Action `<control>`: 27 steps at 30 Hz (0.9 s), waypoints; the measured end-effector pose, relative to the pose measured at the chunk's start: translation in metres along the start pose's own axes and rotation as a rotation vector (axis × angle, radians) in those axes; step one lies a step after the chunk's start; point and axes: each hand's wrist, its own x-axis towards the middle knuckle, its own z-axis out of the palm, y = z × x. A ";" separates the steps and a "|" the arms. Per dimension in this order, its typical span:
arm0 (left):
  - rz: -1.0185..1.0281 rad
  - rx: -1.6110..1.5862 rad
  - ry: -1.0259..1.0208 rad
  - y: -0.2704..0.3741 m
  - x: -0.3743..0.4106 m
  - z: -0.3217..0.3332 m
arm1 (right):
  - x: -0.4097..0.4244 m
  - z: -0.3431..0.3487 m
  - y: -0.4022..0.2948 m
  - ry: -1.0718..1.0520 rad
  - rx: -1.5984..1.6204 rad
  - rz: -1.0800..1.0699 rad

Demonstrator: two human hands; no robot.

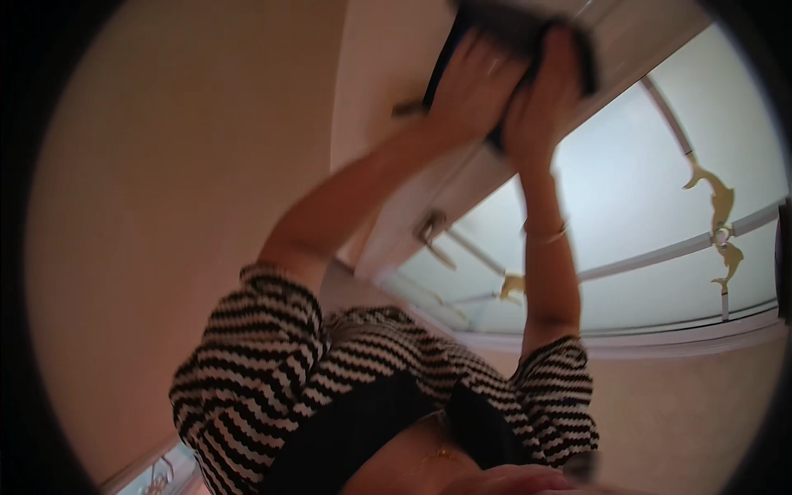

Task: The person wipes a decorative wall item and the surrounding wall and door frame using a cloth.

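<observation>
Both my hands are raised at the top of the head view, blurred by motion. My left hand [476,86] lies with its fingers spread over a dark, flat item [510,21] with a bluish left edge. Close beside it, my right hand [544,93] grips the dark item's right part, and a thin bracelet circles that wrist. Blur and my hands hide most of the item, so I cannot tell what it is. A small brass-coloured fitting [408,110] sticks out just left of my left hand.
Behind my hands runs a pale door or panel [396,204] with a metal handle [431,226]. At right are frosted glass panels [619,204] with metal bars and gold dolphin-shaped ornaments [721,198]. A plain wall [173,185] fills the left.
</observation>
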 end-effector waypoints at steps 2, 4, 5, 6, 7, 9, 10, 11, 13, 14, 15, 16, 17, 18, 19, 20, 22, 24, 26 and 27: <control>-0.038 -0.200 0.056 0.002 0.041 0.007 | 0.035 -0.003 0.022 0.063 -0.051 -0.140; 0.040 -0.088 0.070 0.007 0.035 0.001 | 0.034 -0.016 0.009 -0.031 -0.224 -0.090; 0.031 -0.031 0.072 0.008 0.026 0.004 | 0.028 -0.020 0.004 -0.073 -0.284 -0.098; -0.009 -0.035 0.074 0.012 0.008 0.013 | 0.013 -0.026 0.007 -0.203 -0.321 -0.064; -0.042 0.021 0.060 0.006 -0.024 0.010 | -0.008 -0.016 0.002 -0.315 -0.299 -0.032; -0.156 0.077 0.038 0.013 -0.077 0.009 | -0.045 -0.013 -0.006 -0.443 -0.245 -0.077; -0.237 0.105 0.023 0.021 -0.104 0.005 | -0.066 -0.012 -0.012 -0.451 -0.183 -0.150; -0.318 0.138 0.010 0.029 -0.131 0.000 | -0.085 -0.010 -0.017 -0.456 -0.114 -0.224; -0.486 0.102 -0.076 0.049 -0.187 -0.004 | -0.121 -0.009 -0.020 -0.590 -0.145 -0.353; -0.564 0.074 -0.116 0.060 -0.207 -0.003 | -0.135 -0.010 -0.018 -0.623 -0.155 -0.455; -0.629 0.053 -0.141 0.069 -0.215 -0.009 | -0.146 -0.009 -0.018 -0.678 -0.104 -0.472; -0.703 0.021 -0.149 0.082 -0.229 -0.011 | -0.159 -0.010 -0.020 -0.740 -0.063 -0.505; -0.777 -0.010 -0.153 0.094 -0.244 -0.013 | -0.170 -0.011 -0.021 -0.802 -0.021 -0.540; -0.960 -0.140 -0.337 0.091 -0.271 -0.010 | -0.171 -0.010 -0.030 -0.790 0.029 -0.588; -0.969 -0.162 -0.275 0.105 -0.272 -0.012 | -0.177 -0.010 -0.027 -0.847 0.027 -0.594; -0.976 -0.183 -0.212 0.125 -0.271 -0.010 | -0.181 -0.010 -0.020 -0.904 0.023 -0.602; -0.984 -0.246 -0.148 0.161 -0.255 -0.009 | -0.177 -0.013 -0.005 -0.899 0.107 -0.622; -1.039 -0.290 -0.092 0.161 -0.247 -0.010 | -0.160 -0.015 -0.004 -0.834 0.083 -0.729; -1.080 -0.338 -0.022 0.157 -0.248 -0.011 | -0.158 -0.010 -0.007 -0.797 0.069 -0.807; -1.078 -0.355 0.022 0.155 -0.251 -0.011 | -0.160 -0.010 -0.010 -0.822 0.043 -0.823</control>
